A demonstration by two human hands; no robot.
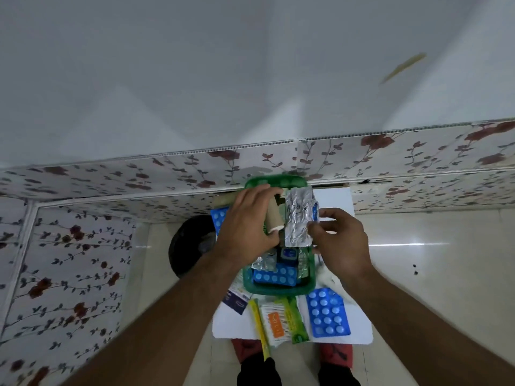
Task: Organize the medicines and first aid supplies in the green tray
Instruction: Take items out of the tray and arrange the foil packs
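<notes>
The green tray stands on a small white table; my hands hide its middle. My left hand grips a tan bandage roll above the tray. Beside it, my right hand pinches the edge of a silver foil blister strip, also held over the tray. Inside the tray lie a blue blister pack, small foil strips and a green sachet. In front of the tray lie another blue blister pack, a cotton-swab packet and a yellow tube.
A dark blue leaflet sticks out at the tray's left front corner, and a blue blister pack lies left of the tray. White cotton sits to its right. A black round object rests on the floor at the left. Floral wall panels run behind.
</notes>
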